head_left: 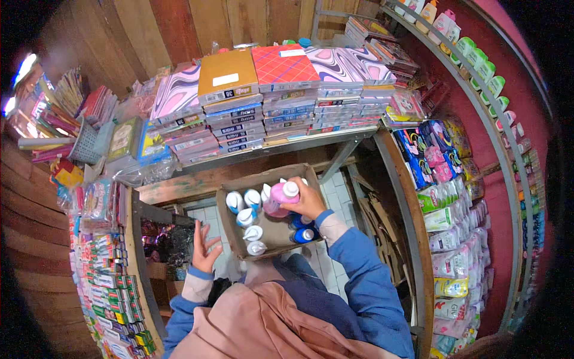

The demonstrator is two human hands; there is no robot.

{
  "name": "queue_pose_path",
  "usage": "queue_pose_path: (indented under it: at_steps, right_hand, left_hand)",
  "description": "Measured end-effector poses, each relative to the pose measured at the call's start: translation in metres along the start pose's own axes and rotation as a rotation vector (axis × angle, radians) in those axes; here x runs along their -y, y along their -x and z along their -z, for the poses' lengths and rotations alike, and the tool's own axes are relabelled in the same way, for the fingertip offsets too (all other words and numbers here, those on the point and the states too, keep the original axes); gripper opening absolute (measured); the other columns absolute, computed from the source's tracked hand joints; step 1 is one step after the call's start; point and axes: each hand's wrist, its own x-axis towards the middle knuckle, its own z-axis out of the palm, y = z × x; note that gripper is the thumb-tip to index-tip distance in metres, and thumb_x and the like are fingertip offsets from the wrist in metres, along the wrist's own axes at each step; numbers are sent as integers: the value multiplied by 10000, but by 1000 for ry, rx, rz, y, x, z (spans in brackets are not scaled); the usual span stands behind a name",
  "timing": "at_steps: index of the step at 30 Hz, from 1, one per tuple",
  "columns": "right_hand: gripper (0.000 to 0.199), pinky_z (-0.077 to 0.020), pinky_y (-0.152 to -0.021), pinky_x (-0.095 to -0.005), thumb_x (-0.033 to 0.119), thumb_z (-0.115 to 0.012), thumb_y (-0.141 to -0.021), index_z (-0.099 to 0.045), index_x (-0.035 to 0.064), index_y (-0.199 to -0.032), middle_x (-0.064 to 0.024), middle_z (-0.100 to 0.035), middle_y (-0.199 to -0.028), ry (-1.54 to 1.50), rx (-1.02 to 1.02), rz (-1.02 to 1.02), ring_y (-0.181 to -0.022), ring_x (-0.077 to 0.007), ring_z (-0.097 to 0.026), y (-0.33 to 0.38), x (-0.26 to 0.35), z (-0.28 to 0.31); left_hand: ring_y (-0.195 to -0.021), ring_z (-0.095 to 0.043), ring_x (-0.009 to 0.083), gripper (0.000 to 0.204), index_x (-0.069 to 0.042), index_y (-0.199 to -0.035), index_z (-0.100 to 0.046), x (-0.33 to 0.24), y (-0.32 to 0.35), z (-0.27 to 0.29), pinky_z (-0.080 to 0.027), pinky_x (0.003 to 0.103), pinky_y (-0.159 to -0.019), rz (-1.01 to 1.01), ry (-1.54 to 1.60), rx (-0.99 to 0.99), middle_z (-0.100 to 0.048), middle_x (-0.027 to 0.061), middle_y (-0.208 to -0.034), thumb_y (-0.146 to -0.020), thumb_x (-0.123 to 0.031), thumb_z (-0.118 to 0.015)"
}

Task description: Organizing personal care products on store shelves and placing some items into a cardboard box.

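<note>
My right hand [308, 202] grips 1 pink bottle [278, 198] over the cardboard box [230, 230] holding about 6 white-capped bottles [245, 216] and 2 blue ones [302, 234], left hand [205, 247] spread empty.

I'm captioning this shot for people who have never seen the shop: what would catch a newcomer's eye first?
First, the pink bottle with a white cap, gripped by the right hand over an open cardboard box of blue and white bottles at centre. The left hand hangs open and empty beside the box. Behind them, stacked notebooks with bright covers fill the shelf.
</note>
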Motion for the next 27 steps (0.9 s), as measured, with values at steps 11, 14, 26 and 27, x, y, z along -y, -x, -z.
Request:
queue_pose_path:
  at_steps: [11, 14, 26, 27]
  right_hand:
    - [534, -454, -810, -424, 225, -759, -632, -514, 109, -1093, -139, -555, -1039, 412, 321, 230, -1013, -347, -515, -1, -116, -96]
    - [446, -436, -723, -441, 199, -695, -668, -522, 163, -1078, -86, -541, -1049, 826, 185, 332, -1008, -292, -517, 13, -141, -113]
    - [323, -457, -825, -449, 196, -613, -771, -601, 190, -1094, -125, -516, -1118, 748, 384, 108, -1040, -333, -526, 12, -114, -145]
    - [323, -457, -825, -449, 196, -613, -771, -601, 190, -1094, -125, -516, -1118, 749, 372, 97, -1040, -333, -526, 12, -119, -148]
  left_hand:
    - [-1086, -541, 273, 872, -273, -1463, -34, -3, 72, 12, -503, 377, -803, 305, 148, -231, -310, 159, -1420, -841, -231, -643]
    - [-1095, -534, 269, 850, -270, -1464, -48, -8, 78, 18, -494, 374, -820, 333, 142, -249, -306, 149, -1426, -849, -264, -635]
    - [-1127, -510, 274, 694, -155, -1448, -191, 5, 57, 34, -481, 375, -831, 357, 137, -26, -281, 112, -1447, -876, -220, -579]
    - [-1136, -503, 272, 674, -150, -1443, -210, 3, 53, 38, -476, 381, -838, 358, 107, 0, -281, 101, -1450, -879, -227, -573]
